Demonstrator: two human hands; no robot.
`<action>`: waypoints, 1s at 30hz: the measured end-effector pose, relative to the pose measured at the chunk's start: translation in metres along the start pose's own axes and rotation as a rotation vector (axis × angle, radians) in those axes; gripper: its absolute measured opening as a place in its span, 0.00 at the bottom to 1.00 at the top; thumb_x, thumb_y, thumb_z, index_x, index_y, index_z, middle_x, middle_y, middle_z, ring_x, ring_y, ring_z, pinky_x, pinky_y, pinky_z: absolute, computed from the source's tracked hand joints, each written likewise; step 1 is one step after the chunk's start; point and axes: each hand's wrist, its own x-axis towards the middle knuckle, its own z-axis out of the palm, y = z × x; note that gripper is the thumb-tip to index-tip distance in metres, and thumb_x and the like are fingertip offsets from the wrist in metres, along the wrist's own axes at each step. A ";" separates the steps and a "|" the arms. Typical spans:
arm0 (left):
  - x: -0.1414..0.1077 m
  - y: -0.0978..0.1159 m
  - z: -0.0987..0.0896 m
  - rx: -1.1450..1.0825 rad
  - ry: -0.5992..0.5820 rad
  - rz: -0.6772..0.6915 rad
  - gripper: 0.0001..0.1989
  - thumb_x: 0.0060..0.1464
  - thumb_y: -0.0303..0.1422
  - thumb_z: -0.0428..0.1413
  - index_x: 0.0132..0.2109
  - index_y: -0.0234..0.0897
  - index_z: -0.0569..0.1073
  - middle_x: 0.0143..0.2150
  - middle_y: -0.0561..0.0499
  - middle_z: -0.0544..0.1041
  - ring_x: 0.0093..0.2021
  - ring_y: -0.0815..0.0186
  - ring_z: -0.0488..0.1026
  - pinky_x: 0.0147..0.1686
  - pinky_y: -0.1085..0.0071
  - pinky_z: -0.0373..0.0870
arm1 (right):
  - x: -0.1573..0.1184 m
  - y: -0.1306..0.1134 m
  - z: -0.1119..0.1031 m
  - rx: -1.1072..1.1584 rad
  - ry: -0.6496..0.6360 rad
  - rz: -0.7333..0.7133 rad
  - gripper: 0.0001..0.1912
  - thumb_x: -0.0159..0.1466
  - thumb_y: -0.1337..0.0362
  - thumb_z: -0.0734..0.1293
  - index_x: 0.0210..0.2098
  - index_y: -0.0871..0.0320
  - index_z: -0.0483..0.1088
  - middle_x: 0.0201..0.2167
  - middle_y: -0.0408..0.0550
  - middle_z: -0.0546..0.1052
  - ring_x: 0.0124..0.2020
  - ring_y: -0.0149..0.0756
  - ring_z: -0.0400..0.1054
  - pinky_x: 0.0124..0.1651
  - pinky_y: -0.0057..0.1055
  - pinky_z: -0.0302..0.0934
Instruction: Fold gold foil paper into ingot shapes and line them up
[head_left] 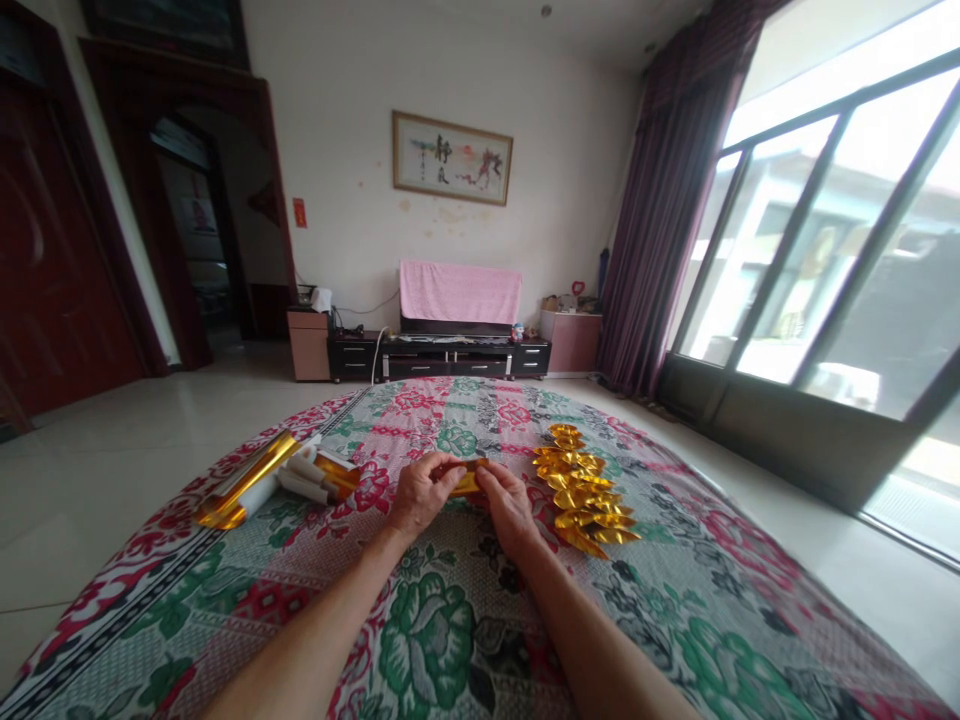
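Note:
Between my two hands is a small piece of gold foil paper (469,484), held by its edges just above the flowered cloth. My left hand (424,490) pinches its left end between thumb and fingers. At the right end my right hand (508,503) grips it the same way. To the right of my hands lie several folded gold foil pieces (585,490) with pointed ends, lined up in a row. On the left, loosely curled sheets of gold foil paper with white backs (262,485) rest in a pile.
A patterned cloth (427,640) in green, red and grey covers the surface under my hands. Beyond it stands a black low cabinet (457,357) with a pink towel (460,290) draped over a screen. Purple curtains (645,220) hang by the window on the right.

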 end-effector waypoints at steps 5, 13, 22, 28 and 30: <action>0.001 0.002 -0.002 0.030 -0.009 -0.007 0.12 0.49 0.40 0.53 0.30 0.37 0.75 0.25 0.52 0.75 0.26 0.68 0.69 0.28 0.75 0.64 | 0.000 -0.001 0.001 -0.124 -0.050 -0.075 0.09 0.53 0.57 0.66 0.28 0.55 0.74 0.23 0.40 0.72 0.24 0.31 0.62 0.28 0.27 0.58; 0.002 0.002 -0.006 0.089 -0.112 -0.111 0.12 0.48 0.38 0.51 0.25 0.37 0.74 0.19 0.54 0.71 0.23 0.69 0.66 0.25 0.76 0.60 | 0.001 0.000 0.000 -0.605 0.106 -0.291 0.12 0.55 0.60 0.62 0.34 0.56 0.75 0.27 0.43 0.77 0.29 0.34 0.68 0.34 0.26 0.60; 0.003 -0.008 0.004 0.451 -0.124 -0.084 0.08 0.46 0.30 0.53 0.23 0.37 0.75 0.28 0.52 0.73 0.31 0.69 0.69 0.33 0.74 0.61 | 0.000 0.000 -0.004 -1.104 0.113 -0.295 0.12 0.57 0.64 0.60 0.35 0.52 0.75 0.29 0.42 0.78 0.31 0.32 0.71 0.34 0.24 0.57; 0.000 -0.012 0.007 0.563 -0.153 0.011 0.07 0.47 0.29 0.53 0.25 0.36 0.74 0.30 0.50 0.72 0.34 0.68 0.69 0.36 0.73 0.62 | 0.001 0.007 -0.004 -1.254 0.069 -0.353 0.12 0.58 0.67 0.59 0.33 0.54 0.74 0.30 0.44 0.77 0.33 0.31 0.69 0.36 0.23 0.54; 0.000 -0.013 0.008 0.586 -0.157 0.029 0.07 0.47 0.29 0.53 0.25 0.35 0.74 0.30 0.49 0.72 0.34 0.68 0.68 0.37 0.73 0.62 | 0.002 0.009 -0.004 -1.293 0.087 -0.342 0.11 0.59 0.68 0.59 0.32 0.55 0.74 0.30 0.45 0.76 0.34 0.32 0.67 0.37 0.24 0.53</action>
